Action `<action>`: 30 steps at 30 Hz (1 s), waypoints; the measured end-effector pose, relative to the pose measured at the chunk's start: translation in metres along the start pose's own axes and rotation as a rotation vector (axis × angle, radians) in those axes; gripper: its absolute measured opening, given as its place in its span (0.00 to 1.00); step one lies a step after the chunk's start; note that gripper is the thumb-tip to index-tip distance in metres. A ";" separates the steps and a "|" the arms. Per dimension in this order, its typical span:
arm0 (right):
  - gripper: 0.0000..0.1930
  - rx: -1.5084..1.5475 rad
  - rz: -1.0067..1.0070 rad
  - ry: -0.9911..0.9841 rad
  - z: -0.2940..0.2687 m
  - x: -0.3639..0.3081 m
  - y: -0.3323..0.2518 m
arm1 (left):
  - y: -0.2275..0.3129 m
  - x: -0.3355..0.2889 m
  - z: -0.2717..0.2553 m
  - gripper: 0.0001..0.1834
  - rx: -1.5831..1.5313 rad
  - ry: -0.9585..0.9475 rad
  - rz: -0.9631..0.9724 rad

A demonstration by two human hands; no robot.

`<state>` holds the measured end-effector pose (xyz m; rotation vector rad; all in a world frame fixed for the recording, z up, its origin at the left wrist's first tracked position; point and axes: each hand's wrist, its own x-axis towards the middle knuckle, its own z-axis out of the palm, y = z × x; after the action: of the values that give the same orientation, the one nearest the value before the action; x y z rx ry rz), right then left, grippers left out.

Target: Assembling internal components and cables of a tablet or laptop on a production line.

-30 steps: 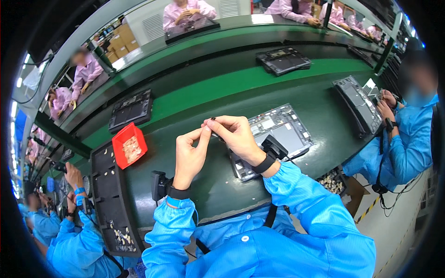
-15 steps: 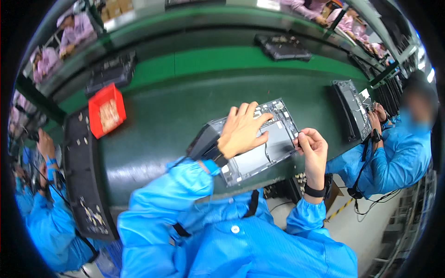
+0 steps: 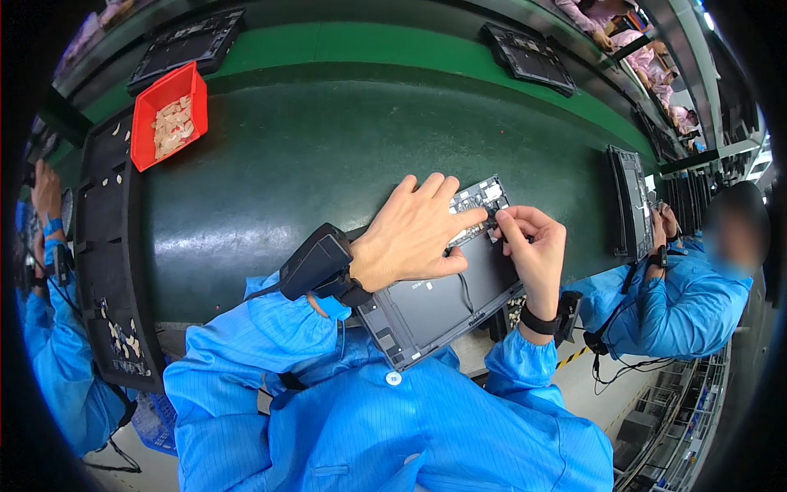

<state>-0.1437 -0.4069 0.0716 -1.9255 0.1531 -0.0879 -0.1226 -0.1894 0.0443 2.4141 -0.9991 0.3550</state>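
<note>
An opened laptop base [image 3: 447,307] with its inside showing lies tilted at the near edge of the bench, against my blue coat. Along its far side runs a circuit board [image 3: 470,225] with silvery parts. My left hand [image 3: 410,234] is spread over the laptop, its index fingertip on the board; palm and wrist hide part of the laptop. At the board's right end my right hand [image 3: 533,242] is closed in a pinch, thumb and index finger meeting at a small dark spot. What lies between those fingertips is too small to make out.
A red bin [image 3: 141,135] of small pale pieces stands on a black tray [image 3: 123,246] at left, with loose pieces in it. Other laptop bases [image 3: 529,57] lie on the green strip beyond. A co-worker [image 3: 697,303] handles another at right; one more person [image 3: 70,344] works at left.
My right hand has moved from the laptop's right edge inward to the board's right end, close to my left index finger. The laptop now sits nearer my body. The view has shifted.
</note>
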 end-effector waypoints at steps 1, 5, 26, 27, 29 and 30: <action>0.10 -0.003 -0.002 -0.025 0.002 0.003 0.003 | -0.001 0.000 -0.001 0.30 -0.006 0.005 0.005; 0.11 -0.018 0.011 -0.056 0.009 0.004 0.006 | -0.004 -0.003 -0.003 0.27 -0.029 -0.005 -0.015; 0.10 -0.069 0.059 -0.083 0.006 0.006 0.000 | 0.000 -0.004 -0.007 0.26 -0.033 -0.048 -0.052; 0.10 -0.070 0.063 -0.079 0.006 0.005 0.000 | 0.000 -0.004 -0.008 0.26 -0.030 -0.058 -0.053; 0.10 -0.072 0.057 -0.081 0.006 0.006 0.000 | 0.001 -0.004 -0.008 0.26 -0.022 -0.052 -0.044; 0.10 -0.075 0.050 -0.082 0.005 0.006 0.001 | 0.001 -0.004 -0.008 0.27 -0.016 -0.045 -0.034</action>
<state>-0.1375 -0.4034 0.0690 -1.9954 0.1515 0.0305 -0.1265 -0.1828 0.0498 2.4317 -0.9748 0.2806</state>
